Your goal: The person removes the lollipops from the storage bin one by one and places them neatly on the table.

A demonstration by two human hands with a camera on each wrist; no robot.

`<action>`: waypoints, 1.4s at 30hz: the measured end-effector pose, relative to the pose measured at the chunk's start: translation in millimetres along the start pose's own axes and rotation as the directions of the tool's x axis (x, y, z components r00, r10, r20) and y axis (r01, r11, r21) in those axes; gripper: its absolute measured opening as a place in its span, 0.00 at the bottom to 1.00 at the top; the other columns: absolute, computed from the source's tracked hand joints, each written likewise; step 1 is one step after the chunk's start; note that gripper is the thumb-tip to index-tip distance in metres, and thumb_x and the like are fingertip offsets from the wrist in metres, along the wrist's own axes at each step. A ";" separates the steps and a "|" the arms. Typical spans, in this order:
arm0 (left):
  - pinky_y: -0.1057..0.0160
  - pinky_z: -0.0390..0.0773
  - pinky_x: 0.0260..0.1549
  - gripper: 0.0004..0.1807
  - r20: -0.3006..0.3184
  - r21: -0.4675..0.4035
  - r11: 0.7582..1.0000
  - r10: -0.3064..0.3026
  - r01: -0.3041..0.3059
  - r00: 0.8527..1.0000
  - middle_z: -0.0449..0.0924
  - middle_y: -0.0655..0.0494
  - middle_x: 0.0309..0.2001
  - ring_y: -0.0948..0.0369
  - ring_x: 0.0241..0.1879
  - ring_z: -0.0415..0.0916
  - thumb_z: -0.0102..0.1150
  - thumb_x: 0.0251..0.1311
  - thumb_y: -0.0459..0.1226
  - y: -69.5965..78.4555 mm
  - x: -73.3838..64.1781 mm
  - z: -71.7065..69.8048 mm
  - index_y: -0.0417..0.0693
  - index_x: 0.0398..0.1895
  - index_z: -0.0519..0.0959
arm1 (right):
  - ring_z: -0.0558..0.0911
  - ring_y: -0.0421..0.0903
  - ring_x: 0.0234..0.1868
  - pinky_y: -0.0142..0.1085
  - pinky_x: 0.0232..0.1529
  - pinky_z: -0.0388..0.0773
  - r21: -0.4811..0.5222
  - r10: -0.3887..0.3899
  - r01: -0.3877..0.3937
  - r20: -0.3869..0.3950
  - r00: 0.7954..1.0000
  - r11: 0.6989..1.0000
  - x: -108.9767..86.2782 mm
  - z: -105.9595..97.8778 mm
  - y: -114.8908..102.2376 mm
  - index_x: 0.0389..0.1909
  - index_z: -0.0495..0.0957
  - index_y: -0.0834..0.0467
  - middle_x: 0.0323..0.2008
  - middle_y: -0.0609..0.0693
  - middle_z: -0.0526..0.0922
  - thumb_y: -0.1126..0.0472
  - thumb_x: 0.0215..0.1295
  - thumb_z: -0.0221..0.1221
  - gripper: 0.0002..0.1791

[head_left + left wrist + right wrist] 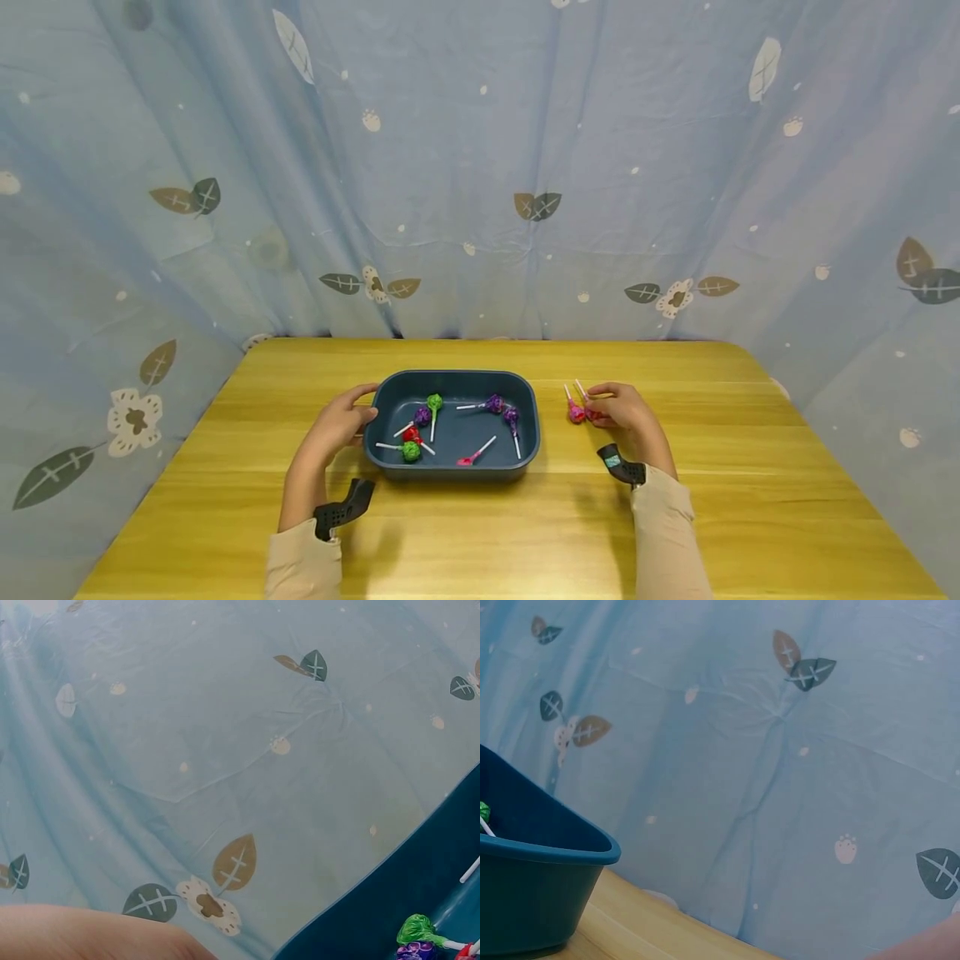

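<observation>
A dark blue plastic bin [452, 472] stands on the table with several wrapped lollipops inside. Among them are a green lollipop [435, 402], a red lollipop [412, 434], a purple lollipop [495, 404] and a pink lollipop [467, 460]. At the bin's left end, my left hand [333, 429] holds the rim. To the right of the bin, two pink lollipops lie side by side, sticks pointing away. My right hand [626, 410] pinches the right-hand one, partly hiding its head; the left-hand pink lollipop [576, 413] is beside the fingertips.
The wooden table [480, 533] ends at a blue curtain [465, 167] with leaf prints, which hangs behind and on both sides. Each wrist wears a black camera mount [345, 507]. In the right wrist view the bin's wall [532, 900] rises at the left.
</observation>
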State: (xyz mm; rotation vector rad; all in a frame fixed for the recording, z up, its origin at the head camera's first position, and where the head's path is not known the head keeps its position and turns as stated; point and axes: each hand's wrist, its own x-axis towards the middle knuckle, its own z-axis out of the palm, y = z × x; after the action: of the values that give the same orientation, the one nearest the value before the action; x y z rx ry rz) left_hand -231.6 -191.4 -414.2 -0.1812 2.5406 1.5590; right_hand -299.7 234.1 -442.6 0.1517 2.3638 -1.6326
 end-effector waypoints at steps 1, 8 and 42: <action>0.51 0.80 0.41 0.26 0.001 0.001 1.000 0.002 -0.002 1.000 0.74 0.32 0.53 0.47 0.43 0.79 0.46 0.70 0.31 -0.7 -0.1 -0.2 0.37 0.71 0.61 | 0.81 0.45 0.28 0.38 0.35 0.81 0.002 0.002 -0.002 -0.001 1.000 1.000 0.1 -0.1 0.2 0.58 0.69 0.75 0.38 0.60 0.80 0.70 0.67 0.56 0.21; 0.49 0.80 0.41 0.26 0.012 0.005 1.000 0.011 -0.011 1.000 0.73 0.31 0.53 0.46 0.43 0.79 0.46 0.71 0.31 -1.9 -0.4 -1.0 0.36 0.71 0.60 | 0.82 0.44 0.28 0.35 0.33 0.81 0.022 -0.012 0.012 0.022 1.000 1.000 -3.0 -3.2 -1.8 0.57 0.70 0.75 0.38 0.60 0.81 0.67 0.66 0.58 0.21; 0.50 0.80 0.41 0.26 0.009 0.014 1.000 0.005 -0.005 1.000 0.72 0.31 0.55 0.45 0.45 0.78 0.45 0.71 0.32 -0.4 0.0 -1.4 0.38 0.71 0.60 | 0.80 0.56 0.40 0.47 0.46 0.79 -0.006 -0.125 0.126 -0.148 0.981 0.992 -11.8 -2.3 -25.1 0.62 0.70 0.69 0.51 0.64 0.76 0.62 0.70 0.55 0.23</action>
State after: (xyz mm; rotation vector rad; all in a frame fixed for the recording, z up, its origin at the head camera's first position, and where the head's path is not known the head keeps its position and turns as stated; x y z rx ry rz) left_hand -231.6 -192.8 -413.9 -0.1655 2.5464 1.5398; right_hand -294.6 227.8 -415.9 0.1314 2.5278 -1.7385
